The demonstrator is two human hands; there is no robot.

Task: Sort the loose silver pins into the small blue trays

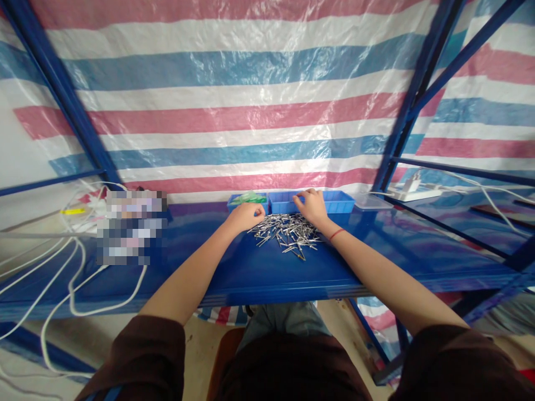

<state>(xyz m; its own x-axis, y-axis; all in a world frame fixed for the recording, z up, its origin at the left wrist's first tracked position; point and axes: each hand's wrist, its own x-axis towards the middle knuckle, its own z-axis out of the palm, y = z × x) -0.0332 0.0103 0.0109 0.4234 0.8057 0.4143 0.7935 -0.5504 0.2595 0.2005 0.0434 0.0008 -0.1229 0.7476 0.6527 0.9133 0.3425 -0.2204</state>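
Observation:
A loose pile of thin silver blind rivets (288, 229) lies on the blue tabletop between my hands. My left hand (247, 217) is closed at the pile's left edge, fingers curled in; whatever they may hold is too small to make out. Behind it, a green plastic bag (251, 197) sits in a small blue bin (231, 205). Over the long blue bin (340, 204) behind the pile is my right hand (312, 206), its fingers bent but apart, with nothing visible in them. The right wrist bears a red string.
A clear plastic lid or tray (373, 201) lies right of the bins. White cables (79, 267) trail over the left side beside a blurred-out patch. A power strip (416, 192) stands at the right. Blue frame posts (407, 111) and striped sheeting (251, 111) enclose the table.

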